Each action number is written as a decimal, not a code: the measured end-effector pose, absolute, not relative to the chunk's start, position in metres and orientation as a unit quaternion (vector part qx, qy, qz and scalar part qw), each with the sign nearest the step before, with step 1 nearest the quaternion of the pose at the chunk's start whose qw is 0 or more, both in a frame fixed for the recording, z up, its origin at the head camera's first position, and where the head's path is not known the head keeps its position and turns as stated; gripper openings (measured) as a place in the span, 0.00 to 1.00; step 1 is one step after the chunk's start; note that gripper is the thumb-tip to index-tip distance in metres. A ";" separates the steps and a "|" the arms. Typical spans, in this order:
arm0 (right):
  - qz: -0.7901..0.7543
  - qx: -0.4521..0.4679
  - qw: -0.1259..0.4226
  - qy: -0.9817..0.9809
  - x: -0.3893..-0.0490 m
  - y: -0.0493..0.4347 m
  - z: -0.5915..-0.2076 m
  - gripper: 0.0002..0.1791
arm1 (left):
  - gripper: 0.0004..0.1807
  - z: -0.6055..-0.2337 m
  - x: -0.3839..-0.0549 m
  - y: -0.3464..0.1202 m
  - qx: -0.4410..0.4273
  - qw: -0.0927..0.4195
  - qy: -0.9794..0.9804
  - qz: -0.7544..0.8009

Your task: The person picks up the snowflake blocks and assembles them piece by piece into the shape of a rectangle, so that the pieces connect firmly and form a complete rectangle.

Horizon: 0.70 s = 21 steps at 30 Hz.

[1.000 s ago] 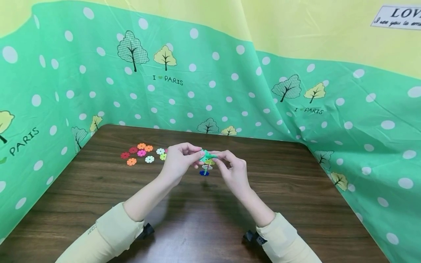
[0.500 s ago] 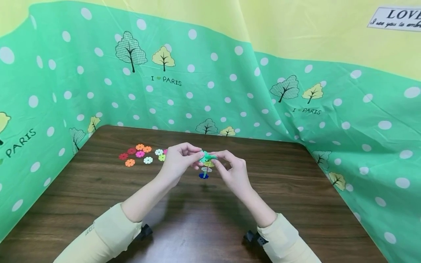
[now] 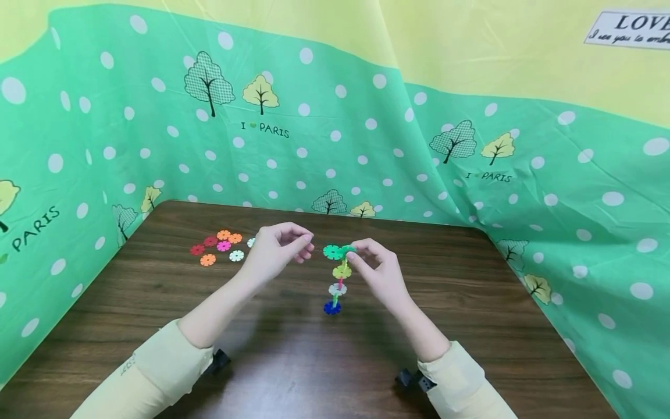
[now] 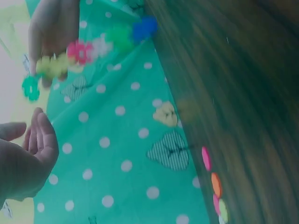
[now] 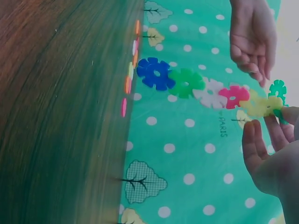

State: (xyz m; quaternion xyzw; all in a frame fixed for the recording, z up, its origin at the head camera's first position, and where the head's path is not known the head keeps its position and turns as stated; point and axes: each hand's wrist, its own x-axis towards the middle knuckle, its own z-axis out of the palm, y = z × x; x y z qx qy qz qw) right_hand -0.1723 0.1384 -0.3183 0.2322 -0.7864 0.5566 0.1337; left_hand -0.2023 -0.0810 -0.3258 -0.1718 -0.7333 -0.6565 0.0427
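A chain of interlocked flower-shaped plastic discs hangs from my right hand [image 3: 379, 270], whose thumb and fingers pinch its green top end. From the bottom up run a blue disc [image 5: 156, 73], a green disc [image 5: 187, 83], a white disc [image 5: 210, 92], a pink disc [image 5: 234, 96] and yellow discs [image 5: 261, 106]. Another green disc [image 3: 332, 252] sticks out sideways at the top, toward the left hand. Apart from the chain, my left hand [image 3: 277, 250] hovers to its left, fingers loosely bent with nothing between them.
Loose flower discs lie at the back left of the dark wooden table [image 3: 293, 372], among them an orange disc [image 3: 207, 260], a red disc [image 3: 197, 249] and a white disc [image 3: 237, 255]. A green dotted curtain [image 3: 335, 151] stands around the table's back and sides.
My left hand has let go of the green disc and drawn away to the left. The right hand has shifted slightly right with the chain, which now hangs lower and in fuller view.
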 end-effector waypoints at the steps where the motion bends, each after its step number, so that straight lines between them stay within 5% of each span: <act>1: 0.558 0.227 0.129 -0.787 -0.173 0.140 -0.318 0.05 | 0.07 -0.326 -0.204 -0.085 -0.175 0.049 -0.746 -0.641; 12: 0.579 0.183 0.093 -0.789 -0.187 0.155 -0.330 0.06 | 0.07 -0.340 -0.231 -0.135 -0.207 0.112 -0.854 -0.464; 21: 0.599 0.185 0.090 -0.774 -0.199 0.162 -0.346 0.09 | 0.14 -0.360 -0.253 -0.181 -0.258 0.096 -0.891 -0.362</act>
